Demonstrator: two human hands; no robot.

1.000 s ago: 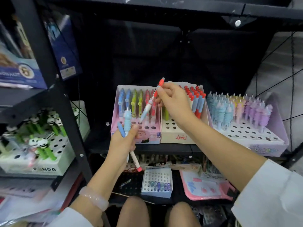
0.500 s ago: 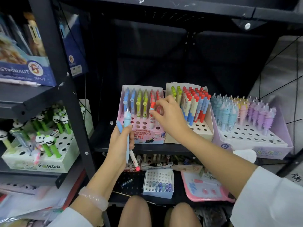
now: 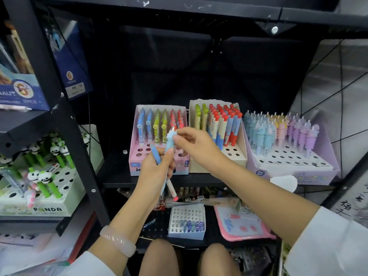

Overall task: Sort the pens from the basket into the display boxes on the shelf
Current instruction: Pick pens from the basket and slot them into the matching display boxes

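My left hand (image 3: 154,172) grips a small bunch of pens in front of the shelf: a blue pen (image 3: 156,155), a white pen with a red tip (image 3: 171,189), and a light blue unicorn pen (image 3: 170,143) standing up from the fist. My right hand (image 3: 196,143) pinches the top of that unicorn pen. Behind the hands stand three display boxes: a pink box (image 3: 137,156) with blue, green and red pens, a cream box (image 3: 235,154) with red-topped pens, and a lilac unicorn box (image 3: 288,166) with pastel pens.
A panda pen box (image 3: 65,188) sits on the left shelf behind a black upright post (image 3: 79,156). Below the shelf lie a small white box of gel pens (image 3: 187,222) and a pink case (image 3: 243,226). My knees are at the bottom edge.
My right hand left the red-tipped pen in the pink box and moved down-left to the unicorn pen in my left hand. The left hand stayed about where it was.
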